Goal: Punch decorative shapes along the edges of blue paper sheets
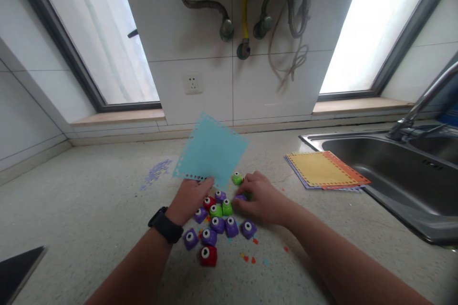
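Observation:
A light-blue sheet of paper (213,150) with punched holes along its edges is in my left hand (191,198), thumb on top and fingers beneath. A black watch band (166,225) circles that wrist. My right hand (258,195) is closed around a purple paper punch (240,197), mostly covered by the fingers. Just beyond its fingertips sits a green punch (237,178). Between and below my hands stand several small punches: purple ones (231,227), green ones (226,207) and red ones, such as the nearest red punch (208,256).
Paper bits (246,258) lie scattered in front, and a pile of purple bits (156,174) lies left. Punched yellow, orange and purple sheets (324,169) are stacked beside the steel sink (400,176). A dark flat object (21,269) sits at the lower left.

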The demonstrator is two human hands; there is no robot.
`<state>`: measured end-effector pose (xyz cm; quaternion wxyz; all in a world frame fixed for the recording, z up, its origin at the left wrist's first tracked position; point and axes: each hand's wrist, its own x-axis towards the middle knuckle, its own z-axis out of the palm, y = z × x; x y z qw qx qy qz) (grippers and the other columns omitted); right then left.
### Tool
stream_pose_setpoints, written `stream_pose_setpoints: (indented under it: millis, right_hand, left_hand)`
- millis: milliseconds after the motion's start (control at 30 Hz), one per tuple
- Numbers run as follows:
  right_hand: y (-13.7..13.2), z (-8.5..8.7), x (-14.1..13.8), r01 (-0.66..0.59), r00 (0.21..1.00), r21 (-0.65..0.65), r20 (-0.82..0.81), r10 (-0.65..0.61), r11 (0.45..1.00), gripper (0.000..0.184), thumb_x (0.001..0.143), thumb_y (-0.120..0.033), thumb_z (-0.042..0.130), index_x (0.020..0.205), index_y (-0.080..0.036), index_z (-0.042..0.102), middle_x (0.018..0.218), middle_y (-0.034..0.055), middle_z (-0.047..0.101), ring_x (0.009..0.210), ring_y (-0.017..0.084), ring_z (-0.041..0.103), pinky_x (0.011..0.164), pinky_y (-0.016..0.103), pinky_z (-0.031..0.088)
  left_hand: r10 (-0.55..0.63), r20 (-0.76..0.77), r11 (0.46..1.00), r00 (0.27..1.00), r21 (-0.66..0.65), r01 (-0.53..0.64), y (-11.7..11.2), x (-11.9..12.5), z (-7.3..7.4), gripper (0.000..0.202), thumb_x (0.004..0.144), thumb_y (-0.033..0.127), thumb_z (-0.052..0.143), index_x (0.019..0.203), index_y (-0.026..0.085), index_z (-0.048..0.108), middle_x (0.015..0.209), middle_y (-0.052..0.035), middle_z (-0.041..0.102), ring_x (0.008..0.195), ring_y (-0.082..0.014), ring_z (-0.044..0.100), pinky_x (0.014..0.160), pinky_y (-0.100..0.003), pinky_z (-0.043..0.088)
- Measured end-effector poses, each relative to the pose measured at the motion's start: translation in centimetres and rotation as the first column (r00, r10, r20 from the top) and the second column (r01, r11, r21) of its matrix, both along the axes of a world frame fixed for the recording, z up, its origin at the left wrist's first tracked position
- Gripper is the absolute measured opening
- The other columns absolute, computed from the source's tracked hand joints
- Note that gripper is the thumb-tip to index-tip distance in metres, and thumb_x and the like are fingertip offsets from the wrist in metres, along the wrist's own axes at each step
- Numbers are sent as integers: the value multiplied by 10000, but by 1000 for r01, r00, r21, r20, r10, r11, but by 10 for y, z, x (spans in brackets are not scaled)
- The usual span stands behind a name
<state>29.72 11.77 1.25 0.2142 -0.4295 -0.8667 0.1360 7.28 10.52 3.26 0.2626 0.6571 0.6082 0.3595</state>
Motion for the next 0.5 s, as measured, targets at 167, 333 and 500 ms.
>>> stream_pose_setpoints:
  millis: [167,333,500]
  right_hand:
    - [-3,0,0,-16,999,-10,37,16,1000,229,848,-421,672,871,-230,796,863,86,578,899,255,473,854,406,372]
    - [-6,5,0,-11,1000,-32,-5,11,999,227,859,-406,671,926,-228,796,942,106,627,956,273,494,905,441,369]
    - [-6,13,0,-154,918,-149,-387,86,977,229,881,-284,625,1080,-230,724,1108,85,680,1052,260,558,951,423,411]
  left_hand:
    - [-101,180,992,979,-60,114,1,2,-2,371,819,392,533,481,238,522,427,16,527,465,-175,513,494,-290,400]
    - [-157,278,981,948,-69,183,2,0,-11,334,831,334,537,522,210,517,469,25,528,449,-130,461,484,-262,365]
    - [-177,315,976,933,-66,207,7,-2,-19,306,827,339,526,557,194,531,489,13,536,456,-126,482,478,-252,362]
